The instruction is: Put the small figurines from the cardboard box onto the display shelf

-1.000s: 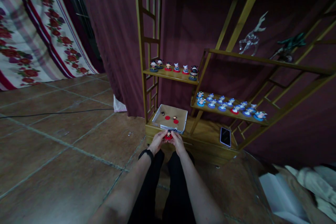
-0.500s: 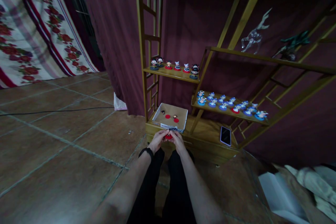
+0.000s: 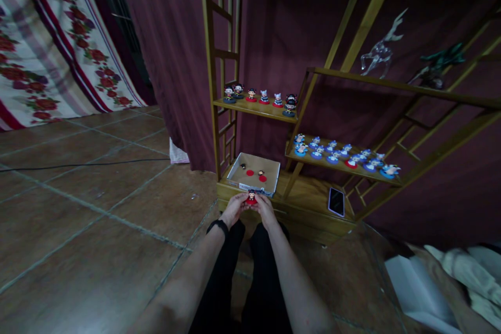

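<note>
Two hands, the left hand (image 3: 235, 207) and the right hand (image 3: 265, 207), grip one red-based figurine (image 3: 251, 197) between their fingers, just in front of the shallow box (image 3: 240, 178). Inside the box lie two red discs (image 3: 250, 173) and two small pieces (image 3: 261, 172), one of them dark. Above the box, one shelf (image 3: 256, 109) carries seven figurines: two at its left end, three along the middle, two at its right end. Up and to the right of the box, a second shelf (image 3: 313, 159) holds twelve, as far as the crowded rows allow a count; one base there is red, the others bluish. One phone (image 3: 336, 202) lies right of the box. Two ornaments, a clear deer (image 3: 378, 55) and a dark green piece (image 3: 438, 65), stand higher to the right; the green one's shape is unclear. The fingers cover the held figurine's sides, and its details are too small to read.
</note>
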Motion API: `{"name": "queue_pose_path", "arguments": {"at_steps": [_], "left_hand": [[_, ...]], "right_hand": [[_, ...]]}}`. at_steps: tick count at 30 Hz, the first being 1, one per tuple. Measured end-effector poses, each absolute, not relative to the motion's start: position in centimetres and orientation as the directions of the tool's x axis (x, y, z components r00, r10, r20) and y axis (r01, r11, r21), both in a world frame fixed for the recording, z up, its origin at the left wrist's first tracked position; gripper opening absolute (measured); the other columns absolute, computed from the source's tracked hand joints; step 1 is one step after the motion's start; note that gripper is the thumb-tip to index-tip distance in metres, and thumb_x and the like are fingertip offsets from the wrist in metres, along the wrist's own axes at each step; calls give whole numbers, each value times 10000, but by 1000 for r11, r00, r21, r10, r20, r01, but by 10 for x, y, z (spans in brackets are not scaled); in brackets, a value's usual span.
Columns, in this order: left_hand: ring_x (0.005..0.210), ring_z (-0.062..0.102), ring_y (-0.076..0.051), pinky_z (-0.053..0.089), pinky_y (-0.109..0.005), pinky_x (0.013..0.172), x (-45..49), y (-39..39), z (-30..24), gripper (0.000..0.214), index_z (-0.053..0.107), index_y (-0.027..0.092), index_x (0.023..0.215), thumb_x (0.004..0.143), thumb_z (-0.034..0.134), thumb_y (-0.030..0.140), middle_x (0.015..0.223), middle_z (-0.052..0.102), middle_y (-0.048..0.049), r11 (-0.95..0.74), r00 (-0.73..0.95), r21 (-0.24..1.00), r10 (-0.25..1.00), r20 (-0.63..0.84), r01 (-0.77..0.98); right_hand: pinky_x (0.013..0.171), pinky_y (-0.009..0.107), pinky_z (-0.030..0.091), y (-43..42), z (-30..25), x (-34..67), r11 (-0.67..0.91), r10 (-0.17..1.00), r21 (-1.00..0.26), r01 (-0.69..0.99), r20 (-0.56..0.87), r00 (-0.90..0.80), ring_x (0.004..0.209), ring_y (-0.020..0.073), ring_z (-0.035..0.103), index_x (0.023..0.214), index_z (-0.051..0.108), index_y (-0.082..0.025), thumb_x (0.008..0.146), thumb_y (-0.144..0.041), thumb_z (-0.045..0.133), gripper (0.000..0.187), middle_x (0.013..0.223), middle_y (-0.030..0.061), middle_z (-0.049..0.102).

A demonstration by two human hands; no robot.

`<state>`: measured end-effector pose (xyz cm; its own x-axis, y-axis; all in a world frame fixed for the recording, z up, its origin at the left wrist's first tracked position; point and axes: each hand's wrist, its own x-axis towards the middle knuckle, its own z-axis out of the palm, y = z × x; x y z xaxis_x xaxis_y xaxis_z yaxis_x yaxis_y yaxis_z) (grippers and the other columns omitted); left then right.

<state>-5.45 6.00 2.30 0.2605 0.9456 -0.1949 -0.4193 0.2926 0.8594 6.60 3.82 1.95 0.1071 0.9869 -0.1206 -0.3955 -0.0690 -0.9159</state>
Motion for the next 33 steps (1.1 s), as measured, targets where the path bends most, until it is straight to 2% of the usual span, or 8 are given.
{"name": "queue_pose_path", "arguments": {"at_steps": [9,15,33], "left_hand": [[563,580,-105,430,-221,588,-54,53,31,267,654,132,769,640,703,361,669,657,-53,288,295,874,939,-178,-390],[546,543,-86,387,-197,538,-51,53,30,280,671,123,750,578,752,328,640,637,-34,246,285,900,947,-145,-360],[546,585,-95,433,-207,556,-58,60,22,239,651,133,776,647,703,326,665,662,-49,309,274,858,939,-207,-410]], "right_hand": [[581,247,499,39,15,67,-46,989,-939,-342,-92,120,616,126,619,810,606,-198,604,-494,665,366,727,0,668],[577,253,499,42,9,68,-53,988,-942,-332,-97,117,595,127,616,804,609,-191,582,-496,679,384,697,-6,658],[616,254,498,40,12,67,-77,990,-921,-382,-116,82,639,131,624,847,612,-187,632,-474,653,361,742,10,674]]}}
